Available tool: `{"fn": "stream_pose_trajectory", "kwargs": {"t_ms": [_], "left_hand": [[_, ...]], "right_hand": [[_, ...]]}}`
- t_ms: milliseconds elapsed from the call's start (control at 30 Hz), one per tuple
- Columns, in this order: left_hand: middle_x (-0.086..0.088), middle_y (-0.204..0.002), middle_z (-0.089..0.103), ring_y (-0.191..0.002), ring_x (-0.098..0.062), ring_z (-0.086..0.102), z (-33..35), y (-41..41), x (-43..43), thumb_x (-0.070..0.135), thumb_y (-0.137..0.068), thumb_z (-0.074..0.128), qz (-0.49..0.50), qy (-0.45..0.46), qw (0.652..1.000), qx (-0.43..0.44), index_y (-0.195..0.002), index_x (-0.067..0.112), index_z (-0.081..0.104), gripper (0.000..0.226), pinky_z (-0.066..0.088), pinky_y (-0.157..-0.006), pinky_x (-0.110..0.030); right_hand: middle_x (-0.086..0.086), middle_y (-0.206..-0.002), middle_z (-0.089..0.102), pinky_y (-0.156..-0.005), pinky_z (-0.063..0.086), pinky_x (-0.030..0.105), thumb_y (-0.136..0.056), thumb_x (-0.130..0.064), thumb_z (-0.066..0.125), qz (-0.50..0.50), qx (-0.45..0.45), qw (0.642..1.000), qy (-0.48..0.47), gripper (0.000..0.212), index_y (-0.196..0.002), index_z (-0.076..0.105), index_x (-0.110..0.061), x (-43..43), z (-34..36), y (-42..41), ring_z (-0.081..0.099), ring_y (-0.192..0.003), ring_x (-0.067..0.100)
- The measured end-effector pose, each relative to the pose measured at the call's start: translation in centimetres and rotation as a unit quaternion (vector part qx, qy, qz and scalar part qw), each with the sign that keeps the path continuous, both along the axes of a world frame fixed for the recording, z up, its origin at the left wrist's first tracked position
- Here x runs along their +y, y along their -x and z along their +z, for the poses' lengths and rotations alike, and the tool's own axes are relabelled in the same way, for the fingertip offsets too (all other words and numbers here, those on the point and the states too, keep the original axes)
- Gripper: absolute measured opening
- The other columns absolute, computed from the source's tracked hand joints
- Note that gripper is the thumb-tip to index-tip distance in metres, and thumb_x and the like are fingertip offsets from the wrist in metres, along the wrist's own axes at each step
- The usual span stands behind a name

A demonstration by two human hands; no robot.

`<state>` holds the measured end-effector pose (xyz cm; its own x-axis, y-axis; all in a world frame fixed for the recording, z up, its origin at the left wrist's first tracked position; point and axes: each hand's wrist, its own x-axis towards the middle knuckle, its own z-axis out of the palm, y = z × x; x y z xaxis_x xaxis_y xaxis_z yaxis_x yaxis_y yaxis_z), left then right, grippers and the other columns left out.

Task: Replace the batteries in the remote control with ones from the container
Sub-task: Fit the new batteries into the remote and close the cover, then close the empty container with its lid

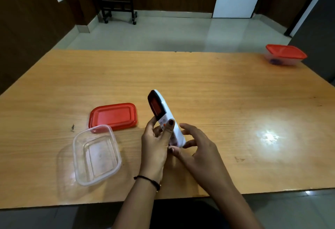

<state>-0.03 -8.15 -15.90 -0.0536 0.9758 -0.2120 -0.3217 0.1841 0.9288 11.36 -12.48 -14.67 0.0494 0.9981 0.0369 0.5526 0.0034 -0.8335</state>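
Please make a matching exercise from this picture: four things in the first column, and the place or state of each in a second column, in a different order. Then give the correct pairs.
Things:
1. remote control
2. loose red lid
3. open clear container
4. closed container

Places or states:
A. far right corner of the table
B. held in the left hand
C. lying flat behind the open container
D. near left, no lid, looks empty

Pairs: 1-B, 2-C, 3-D, 4-A

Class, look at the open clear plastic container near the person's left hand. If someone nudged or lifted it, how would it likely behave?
The clear container looks thin-walled and empty, so it is probably light and would slide easily on the smooth wooden table. Its low, wide shape suggests it is unlikely to tip. The thin plastic may flex if squeezed.
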Motion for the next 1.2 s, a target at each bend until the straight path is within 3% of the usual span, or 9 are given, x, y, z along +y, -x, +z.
{"fn": "stream_pose_trajectory", "kwargs": {"t_ms": [133,267,400,533,633,767,933,1100,1200], "left_hand": [[0.004,-0.099,0.074,-0.091,-0.012,0.071,-0.5,-0.3,0.2,0.018,-0.086,0.061,-0.029,-0.006,1.000,0.011,-0.126,0.024,0.052,0.042,0.057,-0.077,-0.032],[0.003,-0.112,0.068,-0.094,-0.003,0.068,-0.6,-0.6,0.0,-0.005,-0.091,0.049,-0.084,0.017,0.995,0.048,-0.134,0.010,0.047,0.046,0.056,-0.078,-0.020],[0.001,-0.138,0.052,-0.115,0.000,0.055,0.5,-1.2,-0.6,-0.006,-0.090,0.048,-0.104,0.018,0.992,0.070,-0.142,0.009,0.034,0.056,0.046,-0.098,-0.021],[0.006,-0.133,0.056,-0.102,0.014,0.055,1.1,-1.5,-0.9,-0.005,-0.091,0.049,-0.121,0.000,0.989,0.089,-0.140,0.012,0.038,0.053,0.046,-0.088,-0.007],[0.014,-0.116,0.062,-0.100,0.010,0.061,1.8,-0.9,-1.6,-0.003,-0.091,0.050,-0.139,0.006,0.988,0.062,-0.140,0.017,0.038,0.054,0.049,-0.091,-0.015],[0.010,-0.115,0.067,-0.110,-0.003,0.061,2.8,2.1,-3.0,0.001,-0.089,0.054,-0.090,-0.016,0.993,0.068,-0.134,0.024,0.045,0.051,0.047,-0.101,-0.034],[0.006,-0.109,0.067,-0.102,0.003,0.062,5.6,8.6,-3.9,-0.005,-0.088,0.052,0.130,-0.166,0.959,0.191,-0.117,0.015,0.059,0.036,0.047,-0.089,-0.012],[0.009,-0.109,0.067,-0.103,0.000,0.061,4.6,14.9,-5.3,0.001,-0.089,0.049,0.260,-0.113,0.928,0.244,-0.108,0.022,0.064,0.032,0.046,-0.092,-0.016],[0.002,-0.106,0.065,-0.089,-0.008,0.060,2.9,17.4,-5.2,0.008,-0.089,0.055,0.251,-0.035,0.927,0.276,-0.110,0.017,0.063,0.025,0.046,-0.079,-0.017]], "right_hand": [[-0.017,-0.101,0.067,-0.063,0.048,0.012,-0.090,-0.023,0.060,-0.069,0.034,0.996,-0.039,0.030,-0.119,0.060,-0.031,1.1,-0.6,-0.8,0.063,-0.083,-0.005],[-0.014,-0.086,0.071,-0.048,0.044,0.015,-0.094,-0.019,0.052,-0.117,0.108,0.987,-0.001,0.023,-0.108,0.065,-0.033,1.8,-0.8,-1.8,0.058,-0.051,-0.005],[-0.015,-0.068,0.072,-0.041,0.046,0.020,-0.093,-0.017,0.055,-0.162,0.141,0.976,0.009,0.021,-0.100,0.064,-0.035,1.8,-1.0,-1.9,0.055,-0.040,0.012],[-0.003,-0.075,0.073,-0.038,0.045,0.020,-0.091,-0.022,0.059,-0.190,0.127,0.973,0.017,0.023,-0.113,0.065,-0.020,2.1,-1.3,-2.2,0.056,-0.037,0.012],[0.002,-0.075,0.072,-0.036,0.043,0.021,-0.091,-0.020,0.058,-0.184,0.105,0.977,0.033,0.024,-0.114,0.065,-0.016,2.4,-1.2,-2.5,0.057,-0.038,0.005],[0.003,-0.105,0.068,-0.054,0.045,0.018,-0.093,-0.022,0.055,-0.218,-0.016,0.976,-0.024,0.027,-0.119,0.061,-0.018,2.0,-0.4,-2.2,0.066,-0.074,0.007],[-0.001,-0.112,0.061,-0.076,0.047,0.029,-0.090,-0.011,0.057,-0.063,-0.087,0.980,-0.169,0.028,-0.117,0.062,-0.019,2.9,1.6,4.3,0.060,-0.089,0.016],[0.005,-0.138,0.047,-0.102,0.034,0.031,-0.089,-0.018,0.058,0.107,-0.163,0.975,-0.108,0.048,-0.136,0.046,-0.016,7.8,1.2,11.3,0.040,-0.128,0.022],[0.011,-0.152,0.029,-0.111,0.026,0.042,-0.087,-0.033,0.062,0.139,-0.230,0.963,0.019,0.072,-0.146,0.026,-0.015,12.0,1.0,12.9,0.024,-0.139,0.030]]}}
